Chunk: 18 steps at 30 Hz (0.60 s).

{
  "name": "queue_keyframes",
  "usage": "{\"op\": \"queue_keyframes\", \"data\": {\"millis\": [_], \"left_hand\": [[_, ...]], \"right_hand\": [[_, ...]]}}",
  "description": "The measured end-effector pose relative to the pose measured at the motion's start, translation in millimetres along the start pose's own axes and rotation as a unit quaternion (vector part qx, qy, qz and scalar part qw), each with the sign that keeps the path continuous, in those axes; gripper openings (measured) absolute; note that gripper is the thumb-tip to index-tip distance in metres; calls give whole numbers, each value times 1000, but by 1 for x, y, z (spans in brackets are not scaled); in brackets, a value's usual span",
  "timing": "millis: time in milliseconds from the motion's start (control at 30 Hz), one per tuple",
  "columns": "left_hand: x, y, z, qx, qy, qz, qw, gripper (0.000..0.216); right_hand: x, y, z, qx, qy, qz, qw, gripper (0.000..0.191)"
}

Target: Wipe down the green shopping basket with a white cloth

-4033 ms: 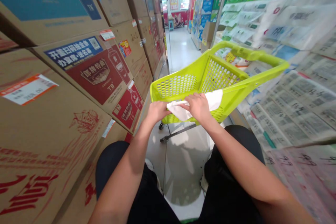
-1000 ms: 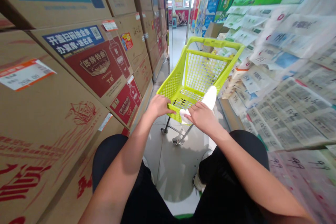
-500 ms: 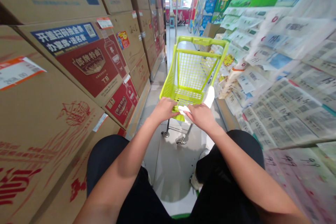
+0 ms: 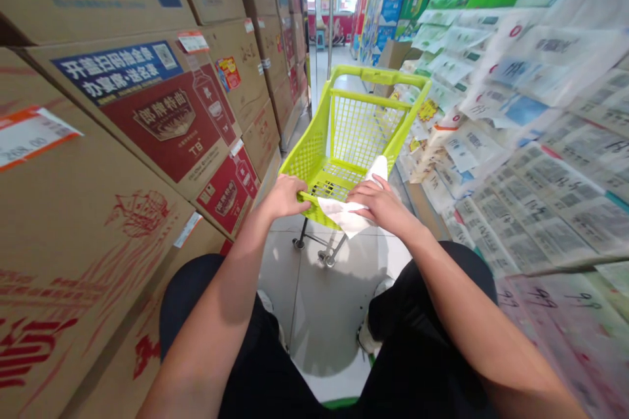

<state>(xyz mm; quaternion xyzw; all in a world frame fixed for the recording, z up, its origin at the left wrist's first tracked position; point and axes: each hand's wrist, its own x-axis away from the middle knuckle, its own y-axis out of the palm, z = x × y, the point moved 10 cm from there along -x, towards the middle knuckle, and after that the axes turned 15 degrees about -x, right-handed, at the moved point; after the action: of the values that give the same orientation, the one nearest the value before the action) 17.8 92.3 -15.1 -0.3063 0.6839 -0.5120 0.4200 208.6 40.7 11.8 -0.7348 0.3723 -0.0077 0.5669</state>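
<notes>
Head view: a green cart stands just ahead of the seated person, its near rim within reach and its handle at the far end. Left hand: fingers clamped over the near left corner of the rim. Right hand: fingers closed on a white cloth, draped over the near right part of the rim, one end up along the right side. Floor shows between the near wheels and the shoes; a narrow strip runs left of the cart. Stacked boxes wall the left side. White packs crowd the right; whether the cart touches them, I cannot tell. Beyond the handle stand a thin pole and a brown carton, with floor past them. Knees flank the space below the hands.
</notes>
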Motion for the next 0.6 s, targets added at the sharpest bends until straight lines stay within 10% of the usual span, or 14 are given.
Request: {"op": "queue_keyframes", "data": {"millis": [300,600], "left_hand": [[9,-3,25,24,50,-10,998,34],[1,-1,12,54,10,11,998,21]], "right_hand": [[-8,30,-14,127,25,2,992,46],[-3,12,-10,-55,25,-81,995,41]]}}
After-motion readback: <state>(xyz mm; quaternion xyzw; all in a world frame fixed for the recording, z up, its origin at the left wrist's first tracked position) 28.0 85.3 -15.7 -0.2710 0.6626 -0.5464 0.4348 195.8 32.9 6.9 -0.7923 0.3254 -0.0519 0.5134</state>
